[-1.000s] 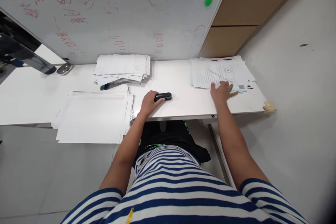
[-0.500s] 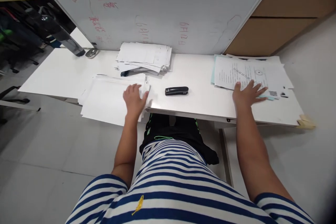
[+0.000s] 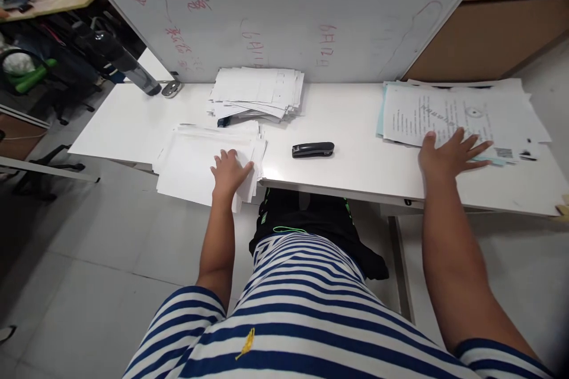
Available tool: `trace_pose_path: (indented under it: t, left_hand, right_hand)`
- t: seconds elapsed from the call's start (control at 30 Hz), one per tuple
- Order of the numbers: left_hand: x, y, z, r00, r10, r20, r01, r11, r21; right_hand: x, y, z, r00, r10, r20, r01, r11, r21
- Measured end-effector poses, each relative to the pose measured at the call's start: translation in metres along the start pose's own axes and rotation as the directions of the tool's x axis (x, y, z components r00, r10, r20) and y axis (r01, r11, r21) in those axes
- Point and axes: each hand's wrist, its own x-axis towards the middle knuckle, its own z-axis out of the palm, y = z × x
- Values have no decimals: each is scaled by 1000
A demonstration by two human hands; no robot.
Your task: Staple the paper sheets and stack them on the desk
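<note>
My left hand [image 3: 230,172] rests with spread fingers on a loose stack of white paper [image 3: 191,157], which overhangs the front edge of the desk. At the right, my right hand [image 3: 451,154] lies open on the near edge of a pile of printed sheets [image 3: 438,112], its fingers fanned out. A light blue sheet shows beneath that pile's left side. Between my hands a black stapler [image 3: 313,150] lies on the desk, touched by neither hand. Behind it to the left is another uneven stack of papers [image 3: 255,92] against the whiteboard.
The narrow white desk [image 3: 355,166] backs onto a whiteboard [image 3: 293,6] with red writing. A computer mouse [image 3: 171,89] and a dark bottle [image 3: 128,65] are at the far left. Brown panels [image 3: 511,29] stand behind the right end. A green chair [image 3: 31,77] is off to the left.
The view has turned slightly left, so everything sits further right in it. My left hand has shifted a little nearer the front edge of its paper stack; my right hand stays on its pile.
</note>
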Motion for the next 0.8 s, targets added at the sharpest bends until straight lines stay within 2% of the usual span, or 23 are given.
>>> trace_pose_path:
  t: [0.17, 0.37, 0.63, 0.8]
  left_hand:
    - [5, 7, 3, 1000, -16, 4, 16, 1000, 9]
    - [2, 22, 0, 996, -71, 60, 65, 993, 101]
    - [1, 14, -4, 997, -49, 67, 48, 999, 3]
    - [-4, 18, -11, 994, -49, 95, 46, 998, 31]
  right_hand:
    - [1, 2, 1, 1000, -11, -9, 11, 1000, 8]
    - [0, 0, 0, 1000, 5, 0, -5, 1000, -8]
    - [3, 3, 3, 1000, -6, 2, 6, 1000, 10]
    - [4, 4, 4, 1000, 0, 12, 0, 1000, 15]
